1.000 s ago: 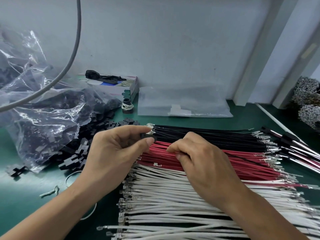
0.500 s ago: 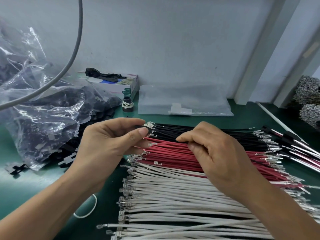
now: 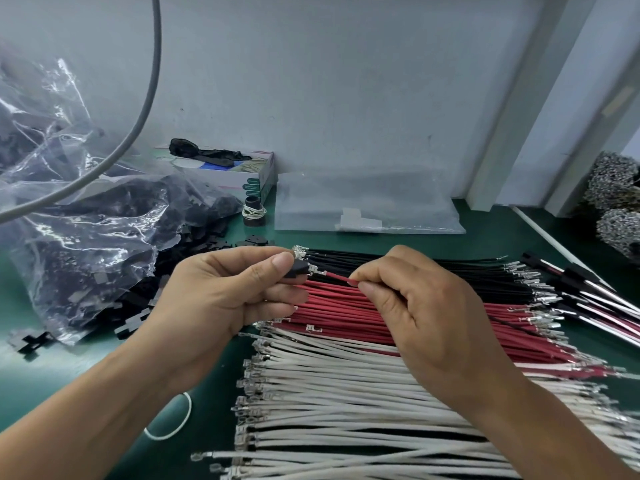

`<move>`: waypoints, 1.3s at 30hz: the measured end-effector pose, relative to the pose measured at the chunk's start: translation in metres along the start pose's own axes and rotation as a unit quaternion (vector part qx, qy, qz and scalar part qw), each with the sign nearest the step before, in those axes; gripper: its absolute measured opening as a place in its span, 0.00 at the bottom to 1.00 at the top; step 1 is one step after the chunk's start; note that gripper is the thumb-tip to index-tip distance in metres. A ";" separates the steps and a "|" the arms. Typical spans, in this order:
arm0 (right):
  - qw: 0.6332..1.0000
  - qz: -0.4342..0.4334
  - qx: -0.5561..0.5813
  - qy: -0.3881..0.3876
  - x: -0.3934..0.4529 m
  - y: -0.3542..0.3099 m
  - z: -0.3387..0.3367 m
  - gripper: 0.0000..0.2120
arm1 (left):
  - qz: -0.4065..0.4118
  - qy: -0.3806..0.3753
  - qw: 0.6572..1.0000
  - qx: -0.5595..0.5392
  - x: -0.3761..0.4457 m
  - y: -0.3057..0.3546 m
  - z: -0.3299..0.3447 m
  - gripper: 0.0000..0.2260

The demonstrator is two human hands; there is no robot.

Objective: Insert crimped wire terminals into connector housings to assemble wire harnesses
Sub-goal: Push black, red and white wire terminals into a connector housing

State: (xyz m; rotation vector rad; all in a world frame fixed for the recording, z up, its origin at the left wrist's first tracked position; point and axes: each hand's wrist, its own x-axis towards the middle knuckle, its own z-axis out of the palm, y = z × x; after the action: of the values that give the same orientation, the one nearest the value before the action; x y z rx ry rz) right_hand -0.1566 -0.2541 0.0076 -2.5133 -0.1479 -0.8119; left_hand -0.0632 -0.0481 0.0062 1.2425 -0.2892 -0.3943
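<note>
1. Hands meet above rows of cut wires on a green work mat (image 3: 41,386), seen from a head-worn camera looking down.
2. The left hand (image 3: 221,303) pinches a small black connector housing (image 3: 300,269) between thumb and forefinger, its other fingers curled under.
3. The right hand (image 3: 426,317) pinches a single red wire (image 3: 337,277) between thumb and forefinger, just to the right of the housing.
4. The wire's metal terminal (image 3: 317,271) points left and sits right at the housing's edge; whether it is already inside cannot be told.
5. Beyond both hands lies a row of black wires (image 3: 433,271).
6. Under the hands lies a row of red wires (image 3: 346,317), and nearer the person a wide row of white wires (image 3: 346,403), all with metal terminals on their ends.
7. To the left of the left hand, a clear plastic bag (image 3: 86,230) spills loose black housings (image 3: 131,322) onto the mat.
8. Farther off, beyond the hands and against the wall, stand a small cardboard box (image 3: 256,181) and a flat clear packet (image 3: 367,209).
9. A white rubber band (image 3: 188,415) lies beside the left forearm.
</note>
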 end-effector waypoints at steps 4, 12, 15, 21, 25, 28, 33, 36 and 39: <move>1.000 -0.002 -0.008 0.001 0.000 -0.001 -0.001 0.11 | -0.010 -0.015 1.000 -0.001 0.001 0.000 -0.001 0.16; 0.991 -0.096 -0.090 0.020 0.001 -0.005 -0.006 0.09 | -0.029 -0.030 0.999 -0.007 0.002 0.002 -0.004 0.32; 0.996 -0.070 -0.052 0.006 0.000 -0.005 -0.006 0.09 | -0.031 -0.036 0.999 -0.007 0.001 0.002 -0.004 0.30; 0.997 0.027 0.027 -0.068 0.002 -0.001 -0.008 0.07 | -0.028 -0.042 0.998 0.032 -0.003 -0.002 -0.001 0.20; 0.999 0.019 0.009 -0.048 -0.002 -0.014 0.000 0.10 | -0.030 -0.037 0.999 0.017 -0.005 -0.006 0.004 0.16; 0.999 0.031 0.005 -0.034 -0.003 -0.015 0.003 0.09 | 0.029 -0.018 0.997 0.075 -0.005 -0.007 0.006 0.15; 0.997 0.047 0.046 -0.043 -0.004 -0.009 -0.002 0.05 | 0.148 -0.063 0.955 0.250 -0.009 -0.007 0.004 0.14; 0.999 0.013 0.027 -0.031 -0.004 -0.013 0.000 0.07 | 0.133 -0.058 0.965 0.218 -0.009 -0.006 0.002 0.10; 1.000 -0.007 0.020 -0.017 -0.003 -0.016 0.003 0.07 | 0.106 -0.066 0.974 0.191 -0.009 -0.005 0.002 0.10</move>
State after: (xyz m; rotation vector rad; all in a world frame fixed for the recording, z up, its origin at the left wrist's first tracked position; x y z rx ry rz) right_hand -0.1612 -0.2386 0.0108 -2.4914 -0.1922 -0.7654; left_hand -0.0728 -0.0479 0.0018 1.5463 -0.6297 -0.2413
